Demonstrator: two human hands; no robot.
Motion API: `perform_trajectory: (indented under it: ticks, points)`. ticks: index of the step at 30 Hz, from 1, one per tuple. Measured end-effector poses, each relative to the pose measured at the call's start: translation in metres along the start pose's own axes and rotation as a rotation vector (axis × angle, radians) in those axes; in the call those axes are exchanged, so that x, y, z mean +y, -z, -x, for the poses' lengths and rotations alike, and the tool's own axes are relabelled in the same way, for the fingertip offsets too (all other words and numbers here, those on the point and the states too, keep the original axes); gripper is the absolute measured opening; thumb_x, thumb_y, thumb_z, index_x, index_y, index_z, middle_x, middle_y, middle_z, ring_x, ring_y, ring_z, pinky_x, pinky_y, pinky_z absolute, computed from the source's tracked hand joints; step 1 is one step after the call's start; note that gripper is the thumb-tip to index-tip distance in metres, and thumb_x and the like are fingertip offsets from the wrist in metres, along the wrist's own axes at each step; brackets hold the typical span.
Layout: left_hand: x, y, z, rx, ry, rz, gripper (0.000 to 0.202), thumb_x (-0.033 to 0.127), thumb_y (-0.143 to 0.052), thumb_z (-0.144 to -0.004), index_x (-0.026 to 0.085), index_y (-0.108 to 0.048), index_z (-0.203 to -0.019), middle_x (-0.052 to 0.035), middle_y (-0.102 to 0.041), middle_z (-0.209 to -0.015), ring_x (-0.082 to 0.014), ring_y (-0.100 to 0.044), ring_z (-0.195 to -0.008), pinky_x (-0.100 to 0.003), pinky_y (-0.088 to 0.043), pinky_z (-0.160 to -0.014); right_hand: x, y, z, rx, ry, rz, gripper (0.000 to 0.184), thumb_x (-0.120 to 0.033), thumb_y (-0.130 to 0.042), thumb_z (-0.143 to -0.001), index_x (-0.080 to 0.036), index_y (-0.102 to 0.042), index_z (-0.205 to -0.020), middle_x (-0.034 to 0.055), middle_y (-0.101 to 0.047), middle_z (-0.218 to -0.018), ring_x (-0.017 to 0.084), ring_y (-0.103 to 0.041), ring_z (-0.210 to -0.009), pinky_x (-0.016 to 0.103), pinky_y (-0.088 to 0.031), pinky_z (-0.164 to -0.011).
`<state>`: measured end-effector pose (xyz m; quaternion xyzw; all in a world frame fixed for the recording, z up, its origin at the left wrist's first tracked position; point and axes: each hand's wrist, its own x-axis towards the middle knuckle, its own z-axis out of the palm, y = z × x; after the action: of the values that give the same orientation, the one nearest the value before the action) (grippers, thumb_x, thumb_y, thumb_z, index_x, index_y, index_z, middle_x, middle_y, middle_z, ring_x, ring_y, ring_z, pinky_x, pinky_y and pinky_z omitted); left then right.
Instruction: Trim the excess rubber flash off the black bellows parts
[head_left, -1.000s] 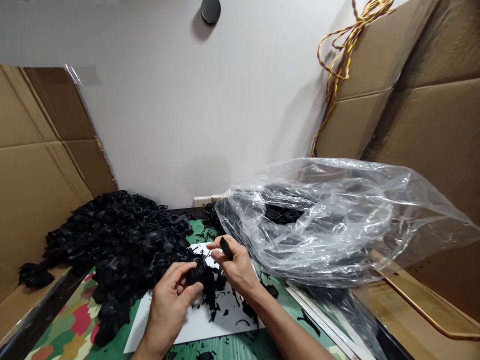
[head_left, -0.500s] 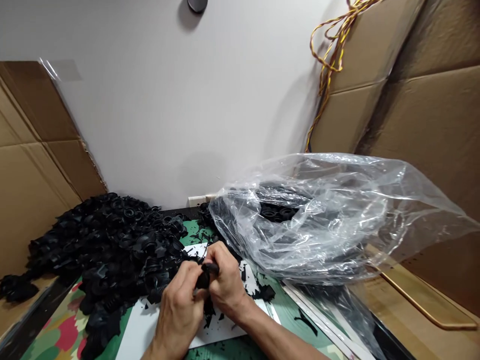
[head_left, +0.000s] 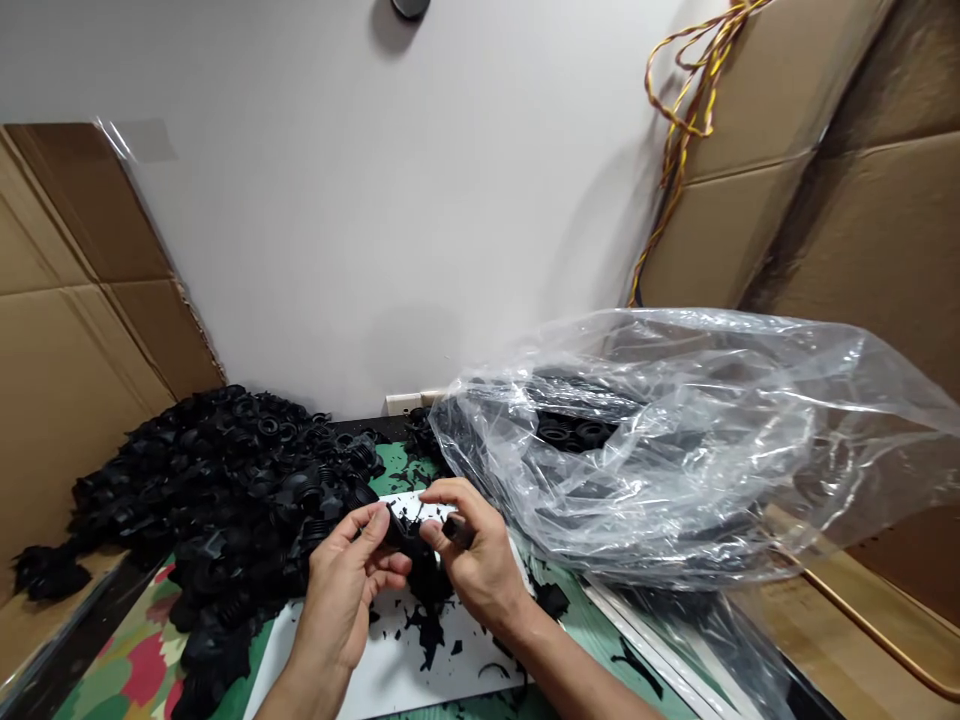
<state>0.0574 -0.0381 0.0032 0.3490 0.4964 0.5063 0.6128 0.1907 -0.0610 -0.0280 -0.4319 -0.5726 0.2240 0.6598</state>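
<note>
grip state: left hand (head_left: 337, 590) closed on one black rubber bellows piece (head_left: 400, 531), thumb and fingertips against it, palm turned up. right hand (head_left: 480, 560) clenched, thumb and forefinger pressed to the same piece from the other side, with a small black handle (head_left: 458, 532) tucked in the fingers. exact form of that tool too small to tell.

position: bellows piece held in the air between both hands, just above a white board (head_left: 352, 680), and near the edge of the heap. board carries scattered black rubber scraps (head_left: 427, 632), some right under the hands.

surroundings: large heap of black rubber bellows (head_left: 225, 480) lies just left of the hands, spilling over a green mat (head_left: 394, 470) and a patterned cloth (head_left: 142, 670). clear plastic bag (head_left: 675, 450) sits just right of the right hand, with black rubber rings (head_left: 574, 433) visible through it. cardboard sheets (head_left: 75, 300) line the left side, more cardboard sheets (head_left: 862, 250) the right. white wall (head_left: 375, 200) behind, with a wall outlet (head_left: 401, 403) low down. twisted yellow cord (head_left: 682, 100) hangs over the right cardboard. copper tube (head_left: 877, 630) runs along lower right.
</note>
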Motion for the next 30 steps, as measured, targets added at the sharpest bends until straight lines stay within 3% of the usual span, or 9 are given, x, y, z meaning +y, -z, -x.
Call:
perform_trajectory:
  ticks: [5,10,13,15,18,20,23,27,30]
  points:
    - [-0.006,-0.002,-0.001,-0.026,0.057,0.006,0.044,0.047,-0.084,-0.05,0.012,-0.06,-0.063,0.0007,-0.058,-0.045,-0.0092,-0.052,-0.033,-0.016,-0.032,-0.029,0.002,-0.008,0.005,-0.149,-0.062,0.012,0.033,-0.013,-0.066,-0.067,-0.021,-0.063,-0.099,0.0056,-0.066,-0.097,0.02,-0.062,-0.084,0.028,-0.048,-0.069]
    - [-0.01,0.001,-0.003,-0.002,-0.039,-0.183,0.05,0.058,-0.079,-0.05,0.014,-0.057,-0.062,0.0046,-0.051,-0.04,-0.0069,-0.043,-0.03,-0.015,-0.022,-0.029,0.005,-0.007,0.003,-0.118,-0.33,-0.061,0.015,-0.019,-0.065,-0.066,-0.018,-0.064,-0.082,0.0015,-0.066,-0.075,0.017,-0.058,-0.068,0.029,-0.045,-0.065]
    - [-0.011,0.005,-0.004,-0.029,-0.245,-0.285,0.047,0.047,-0.081,-0.053,0.016,-0.065,-0.083,0.0019,-0.064,-0.062,-0.0058,-0.046,-0.036,-0.016,-0.03,-0.033,0.006,-0.004,-0.001,-0.082,-0.527,-0.257,0.015,-0.024,-0.069,-0.061,-0.017,-0.064,-0.073,-0.0021,-0.059,-0.061,0.014,-0.051,-0.057,0.026,-0.041,-0.057]
    - [-0.011,0.007,-0.005,-0.146,-0.334,-0.313,0.046,0.034,-0.082,-0.053,0.019,-0.068,-0.093,-0.0028,-0.07,-0.084,-0.0106,-0.059,-0.052,-0.021,-0.045,-0.047,0.007,-0.003,-0.003,-0.078,-0.628,-0.424,0.026,-0.03,-0.077,-0.054,-0.016,-0.064,-0.072,-0.0031,-0.056,-0.057,0.012,-0.048,-0.054,0.025,-0.039,-0.055]
    - [-0.011,0.008,-0.006,-0.265,-0.329,-0.308,0.035,0.025,-0.081,-0.052,0.018,-0.072,-0.085,-0.006,-0.073,-0.087,-0.0197,-0.066,-0.074,-0.026,-0.051,-0.065,0.012,0.001,-0.004,-0.139,-0.723,-0.559,0.038,-0.041,-0.083,-0.048,-0.015,-0.064,-0.07,-0.0037,-0.053,-0.054,0.01,-0.044,-0.049,0.023,-0.034,-0.05]
    - [-0.011,0.009,-0.006,-0.209,-0.263,-0.274,0.035,0.025,-0.082,-0.049,0.016,-0.072,-0.081,-0.0046,-0.073,-0.075,-0.0172,-0.063,-0.063,-0.023,-0.048,-0.054,0.015,0.004,-0.005,-0.164,-0.708,-0.497,0.041,-0.049,-0.079,-0.054,-0.014,-0.066,-0.07,-0.004,-0.05,-0.052,0.008,-0.038,-0.046,0.023,-0.03,-0.046]
    - [-0.011,0.011,-0.007,-0.119,-0.188,-0.235,0.041,0.024,-0.084,-0.043,0.015,-0.07,-0.08,-0.0007,-0.069,-0.062,-0.0106,-0.053,-0.046,-0.019,-0.037,-0.04,0.014,0.007,-0.007,-0.122,-0.554,-0.29,0.039,-0.051,-0.071,-0.066,-0.015,-0.069,-0.078,-0.0015,-0.054,-0.059,0.009,-0.038,-0.047,0.023,-0.031,-0.045]
    - [-0.011,0.011,-0.008,-0.123,-0.217,-0.158,0.041,0.02,-0.086,-0.038,0.016,-0.066,-0.073,0.0005,-0.068,-0.065,-0.015,-0.062,-0.058,-0.023,-0.049,-0.053,0.003,0.002,-0.006,-0.118,-0.342,-0.163,0.022,-0.034,-0.071,-0.066,-0.018,-0.071,-0.081,0.0016,-0.063,-0.075,0.015,-0.054,-0.065,0.026,-0.044,-0.059]
    - [-0.013,0.01,-0.007,-0.185,-0.247,-0.121,0.042,0.017,-0.087,-0.036,0.017,-0.065,-0.072,-0.0006,-0.069,-0.071,-0.0174,-0.065,-0.069,-0.024,-0.052,-0.062,-0.001,-0.005,-0.005,-0.102,-0.285,-0.144,0.008,-0.023,-0.069,-0.066,-0.02,-0.07,-0.073,0.0013,-0.064,-0.077,0.018,-0.058,-0.073,0.028,-0.047,-0.069]
